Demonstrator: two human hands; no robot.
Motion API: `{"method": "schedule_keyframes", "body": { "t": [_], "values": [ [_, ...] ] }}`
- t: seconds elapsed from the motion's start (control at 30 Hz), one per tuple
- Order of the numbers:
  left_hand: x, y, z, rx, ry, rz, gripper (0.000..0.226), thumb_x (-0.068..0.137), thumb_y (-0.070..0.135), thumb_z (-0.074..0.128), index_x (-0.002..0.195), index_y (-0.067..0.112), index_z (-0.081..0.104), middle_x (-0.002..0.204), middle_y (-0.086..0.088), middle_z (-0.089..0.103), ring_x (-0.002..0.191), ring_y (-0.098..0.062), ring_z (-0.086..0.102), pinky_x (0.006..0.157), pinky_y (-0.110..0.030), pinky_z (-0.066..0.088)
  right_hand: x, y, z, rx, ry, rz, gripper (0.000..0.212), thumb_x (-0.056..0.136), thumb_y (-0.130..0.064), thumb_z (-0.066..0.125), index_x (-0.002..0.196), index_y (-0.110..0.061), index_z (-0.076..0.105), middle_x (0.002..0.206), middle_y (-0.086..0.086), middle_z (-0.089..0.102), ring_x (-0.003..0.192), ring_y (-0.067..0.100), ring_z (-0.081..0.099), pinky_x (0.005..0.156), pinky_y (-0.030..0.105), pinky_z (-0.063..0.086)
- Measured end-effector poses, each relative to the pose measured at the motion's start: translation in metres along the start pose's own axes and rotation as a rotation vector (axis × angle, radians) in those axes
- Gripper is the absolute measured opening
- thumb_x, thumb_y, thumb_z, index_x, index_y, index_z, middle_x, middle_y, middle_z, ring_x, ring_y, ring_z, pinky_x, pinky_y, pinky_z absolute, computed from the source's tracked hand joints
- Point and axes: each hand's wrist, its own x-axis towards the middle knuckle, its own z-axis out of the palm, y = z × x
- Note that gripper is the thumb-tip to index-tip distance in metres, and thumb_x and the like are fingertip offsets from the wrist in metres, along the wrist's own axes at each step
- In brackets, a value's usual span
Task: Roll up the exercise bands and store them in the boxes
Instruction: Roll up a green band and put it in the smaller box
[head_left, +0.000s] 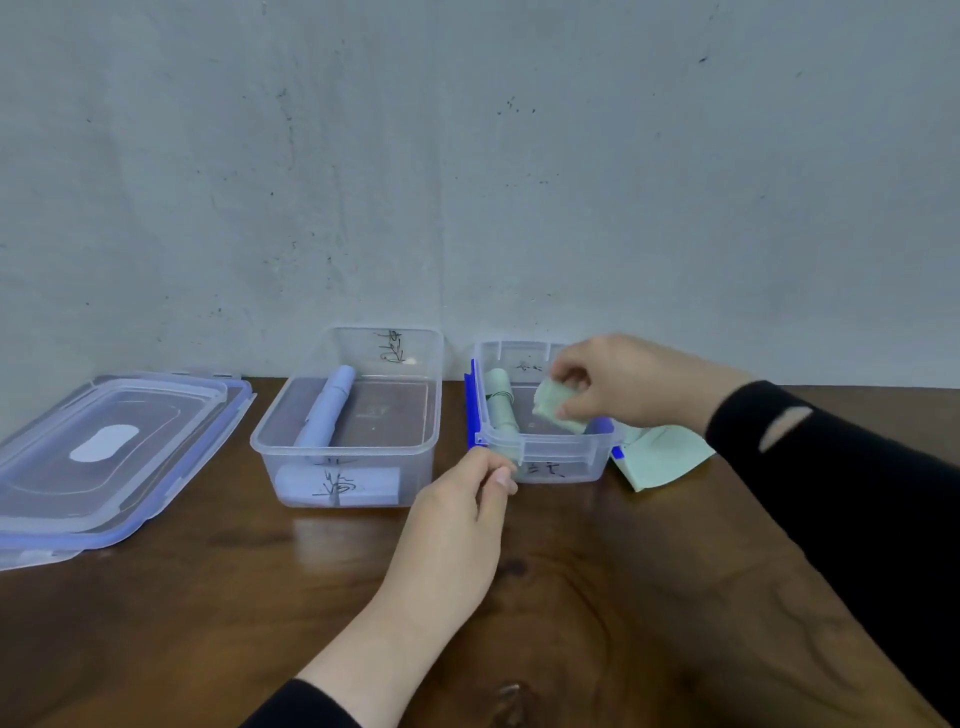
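Two clear plastic boxes stand side by side near the wall. The left box holds two rolled pale blue bands. In the smaller right box, one rolled pale green band lies along its left wall. My right hand grips a second rolled green band and holds it low inside that box. My left hand pinches the box's near left corner at the rim. A flat green band lies on the table to the right of this box.
Two clear lids with blue rims lie stacked at the far left of the dark wooden table. A blue lid leans against the right box's left side. A grey wall rises just behind the boxes.
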Motion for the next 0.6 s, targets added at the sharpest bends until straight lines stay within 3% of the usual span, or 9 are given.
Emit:
{"method": "schedule_keyframes", "body": {
  "t": [0.13,0.27,0.37,0.5,0.6],
  "values": [
    [0.009,-0.002,0.003,0.001,0.02,-0.012,0.02,0.101,0.029,0.04,0.115,0.043,0.041,0.089,0.018,0.065,0.083,0.0,0.062,0.069,-0.011,0.045,0.027,-0.004,0.009,-0.108,-0.312,-0.055,0.017,0.086,-0.027,0.065,0.102,-0.022,0.063,0.088,-0.009,0.062,0.074,0.016,0.055,0.068,0.029,0.048],
    [0.016,-0.006,0.006,0.044,0.01,-0.007,0.034,0.102,0.032,0.037,0.132,0.046,0.035,0.087,0.018,0.064,0.083,-0.001,0.061,0.073,-0.015,0.047,0.039,-0.01,0.013,-0.155,-0.447,-0.071,0.019,0.087,-0.021,0.056,0.102,-0.027,0.067,0.089,-0.011,0.065,0.072,0.011,0.056,0.063,0.023,0.048],
    [0.021,-0.007,0.007,0.071,0.023,-0.002,0.029,0.101,0.033,0.04,0.129,0.041,0.042,0.092,0.014,0.066,0.084,-0.006,0.062,0.074,-0.018,0.049,0.046,-0.01,0.017,-0.164,-0.494,-0.077,0.017,0.085,-0.023,0.06,0.099,-0.029,0.067,0.091,-0.009,0.068,0.078,0.013,0.06,0.07,0.028,0.053],
    [0.028,-0.006,0.008,0.104,0.071,0.018,0.017,0.1,0.031,0.046,0.115,0.039,0.044,0.094,0.009,0.068,0.083,-0.011,0.063,0.076,-0.032,0.055,0.053,-0.008,0.018,-0.05,-0.569,-0.047,0.015,0.083,-0.023,0.068,0.096,-0.03,0.068,0.088,-0.009,0.07,0.086,0.02,0.067,0.074,0.028,0.054],
    [0.029,-0.002,0.008,0.138,0.09,0.025,0.012,0.099,0.032,0.046,0.111,0.037,0.044,0.094,0.009,0.068,0.083,-0.01,0.063,0.074,-0.033,0.055,0.056,-0.008,0.018,-0.019,-0.593,-0.05,0.017,0.083,-0.019,0.069,0.097,-0.028,0.069,0.079,-0.013,0.065,0.077,0.013,0.061,0.072,0.025,0.05]
  ]
}}
